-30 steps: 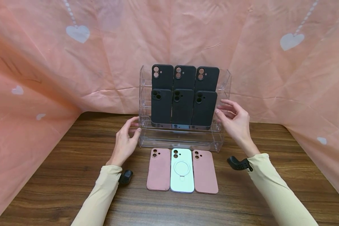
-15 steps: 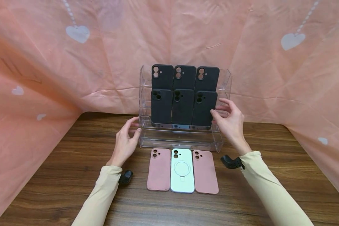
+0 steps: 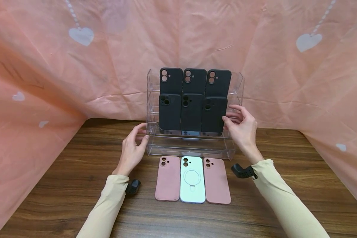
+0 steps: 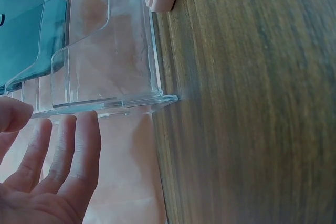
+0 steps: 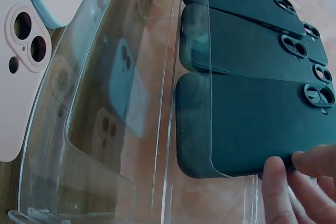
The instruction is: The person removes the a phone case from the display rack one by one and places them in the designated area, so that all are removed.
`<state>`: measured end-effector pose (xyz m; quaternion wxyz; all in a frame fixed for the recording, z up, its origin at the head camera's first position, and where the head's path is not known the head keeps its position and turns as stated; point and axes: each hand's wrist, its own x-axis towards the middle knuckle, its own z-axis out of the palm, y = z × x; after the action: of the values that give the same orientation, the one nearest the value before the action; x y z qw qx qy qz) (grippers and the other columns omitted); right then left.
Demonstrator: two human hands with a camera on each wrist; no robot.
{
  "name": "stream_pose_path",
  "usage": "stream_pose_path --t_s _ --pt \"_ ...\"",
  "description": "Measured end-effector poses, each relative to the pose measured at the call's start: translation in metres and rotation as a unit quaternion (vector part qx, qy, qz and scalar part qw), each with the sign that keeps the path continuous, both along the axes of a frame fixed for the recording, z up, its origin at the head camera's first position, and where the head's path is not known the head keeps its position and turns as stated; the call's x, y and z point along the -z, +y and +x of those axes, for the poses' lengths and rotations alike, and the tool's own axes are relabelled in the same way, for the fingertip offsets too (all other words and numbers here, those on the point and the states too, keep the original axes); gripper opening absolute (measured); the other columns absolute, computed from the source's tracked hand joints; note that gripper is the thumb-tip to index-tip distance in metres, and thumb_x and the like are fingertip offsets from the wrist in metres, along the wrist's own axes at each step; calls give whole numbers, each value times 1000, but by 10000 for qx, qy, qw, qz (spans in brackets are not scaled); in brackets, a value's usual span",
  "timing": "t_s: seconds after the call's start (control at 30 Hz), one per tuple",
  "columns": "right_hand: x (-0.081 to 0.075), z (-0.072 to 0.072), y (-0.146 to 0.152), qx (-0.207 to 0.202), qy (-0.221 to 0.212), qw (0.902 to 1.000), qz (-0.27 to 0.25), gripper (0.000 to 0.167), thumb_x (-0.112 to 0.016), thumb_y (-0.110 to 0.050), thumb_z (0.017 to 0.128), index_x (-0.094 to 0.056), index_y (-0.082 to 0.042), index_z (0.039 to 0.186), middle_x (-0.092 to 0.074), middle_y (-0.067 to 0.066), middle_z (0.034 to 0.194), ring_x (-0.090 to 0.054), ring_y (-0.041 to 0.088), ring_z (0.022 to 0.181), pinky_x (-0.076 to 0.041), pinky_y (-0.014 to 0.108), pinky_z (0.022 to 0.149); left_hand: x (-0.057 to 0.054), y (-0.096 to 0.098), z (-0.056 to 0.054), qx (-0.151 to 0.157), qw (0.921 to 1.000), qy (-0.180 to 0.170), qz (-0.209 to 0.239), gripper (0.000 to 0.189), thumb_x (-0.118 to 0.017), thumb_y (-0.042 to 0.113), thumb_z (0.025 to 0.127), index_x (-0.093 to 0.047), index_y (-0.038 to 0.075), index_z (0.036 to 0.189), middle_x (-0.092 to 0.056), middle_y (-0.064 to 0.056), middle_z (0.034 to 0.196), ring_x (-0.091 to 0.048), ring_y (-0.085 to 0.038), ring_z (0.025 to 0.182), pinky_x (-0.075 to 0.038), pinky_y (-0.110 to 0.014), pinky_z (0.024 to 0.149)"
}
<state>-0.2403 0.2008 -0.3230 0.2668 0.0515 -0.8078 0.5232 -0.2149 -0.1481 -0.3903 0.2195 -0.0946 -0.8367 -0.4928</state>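
The right hand touches the right edge of the near-right black phone case in the clear rack, any pinch unclear, while the left hand, loosely relaxed, touches the rack's left side.

Here's the left hand fingers nearly straight, and the right hand slightly farther, fingers loosely bent!

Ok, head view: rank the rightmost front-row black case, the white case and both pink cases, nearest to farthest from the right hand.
1. Rightmost front-row black case, touched by the right hand.
2. Right pink case, right end of the flat row.
3. White case, mid-row.
4. Left pink case, left end.
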Motion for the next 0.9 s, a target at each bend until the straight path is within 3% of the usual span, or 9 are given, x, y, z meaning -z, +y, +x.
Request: stream_pose_path --t_s 0.2,0.37,0.53,0.9 --pt "-1 1 5 -279 242 9990 -234 42 -76 -2 89 -64 0 128 -75 24 110 -70 -4 74 -57 12 72 -1 0 0 -24 10000 8 -12 43 -62 7 98 -58 16 141 -70 -14 118 -75 -30 98 -56 -24 67" --pt "-4 1 7 -354 477 9976 -365 40 -77 -2 87 -67 -2 126 -78 5 103 -71 -5 86 -56 11 81 0 0 0 -59 9999 47 -67 43 -63 7 98 -58 15 140 -71 -13 118 -75 -30 97 -52 -23 69" --pt "-11 3 6 -449 633 9947 -678 39 -77 0 87 -68 -2 125 -75 -12 96 -73 -1 87 -57 13 81 1 0 0 -68 9999 76 -80 43 -63 8 98 -59 15 140 -72 -13 118 -76 -29 97 -51 -23 70" --pt "-20 13 9 -312 719 9944 -713 43 -78 0 86 -69 -7 127 -73 -13 95 -72 1 87 -56 12 81 0 1 0 -72 10000 52 -44 43 -63 7 98 -59 15 140 -71 -15 118 -76 -30 97 -52 -25 72"
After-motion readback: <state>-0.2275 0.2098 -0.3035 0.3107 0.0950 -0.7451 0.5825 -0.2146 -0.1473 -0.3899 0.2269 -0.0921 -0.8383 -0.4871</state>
